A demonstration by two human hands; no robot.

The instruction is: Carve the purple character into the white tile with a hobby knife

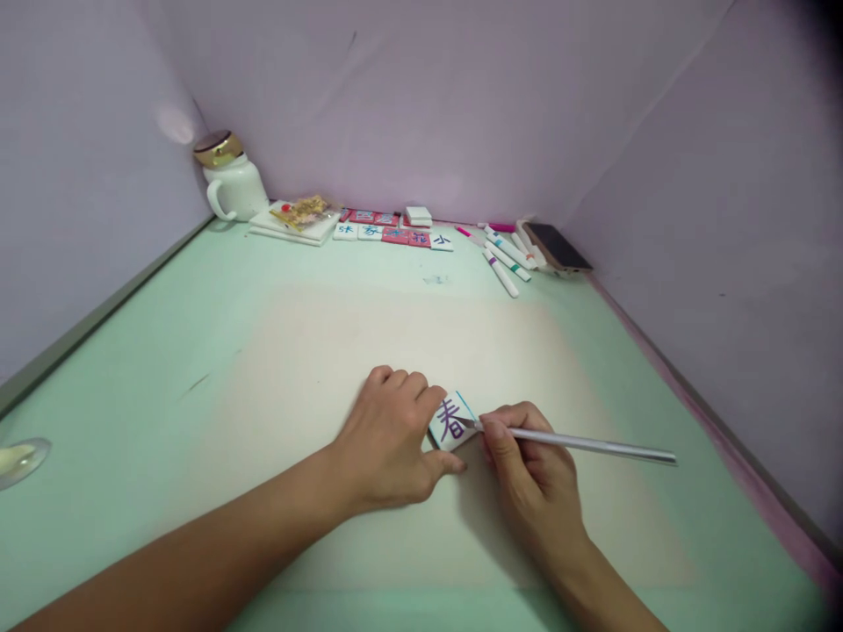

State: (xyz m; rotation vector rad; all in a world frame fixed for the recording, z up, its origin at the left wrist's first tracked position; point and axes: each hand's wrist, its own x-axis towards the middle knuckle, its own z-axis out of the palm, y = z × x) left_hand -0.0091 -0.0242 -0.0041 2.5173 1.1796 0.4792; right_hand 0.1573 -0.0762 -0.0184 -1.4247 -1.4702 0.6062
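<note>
A small white block [446, 430] with a purple Chinese character and blue on its upper edge lies tilted on the pale sheet, in the middle of the view. My left hand [399, 430] grips its left side, thumb at the near edge and fingers at the far one, covering part of it. In my right hand [533, 461] is a craft knife [593, 443] with a long silver handle, pinched close to the blade. The blade's tip is on or just over the purple strokes; actual contact cannot be made out.
Along the back stand a white mug [241, 189] with a gold lid, a small packet [303, 213] on white slabs, red and white lettered tiles [396, 235], several markers [507, 259] and a phone [558, 247]. A clear oval dish [23, 461] sits at far left. Walls enclose the table.
</note>
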